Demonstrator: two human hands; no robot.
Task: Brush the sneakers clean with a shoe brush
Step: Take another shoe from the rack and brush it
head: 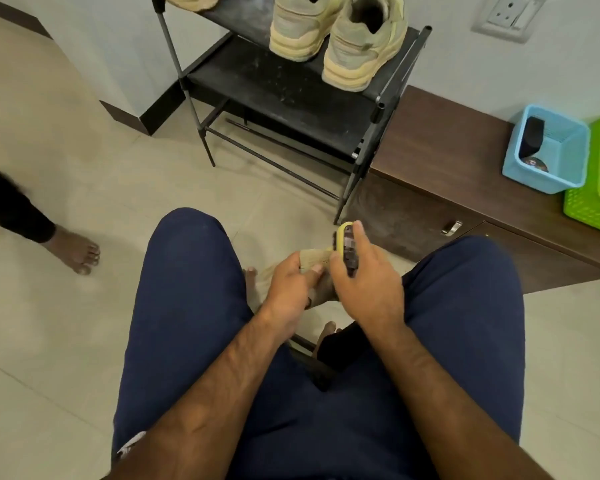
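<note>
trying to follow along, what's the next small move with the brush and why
Probably a short stroke of the brush along the sneaker: the right hand grips the brush against its beige upper, and the left hand holds the sneaker steady between the knees.

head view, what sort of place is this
Probably a home entryway or hallway: a black shoe rack holding beige sneakers, a low wooden cabinet with plastic baskets on top, and a tiled floor.
</note>
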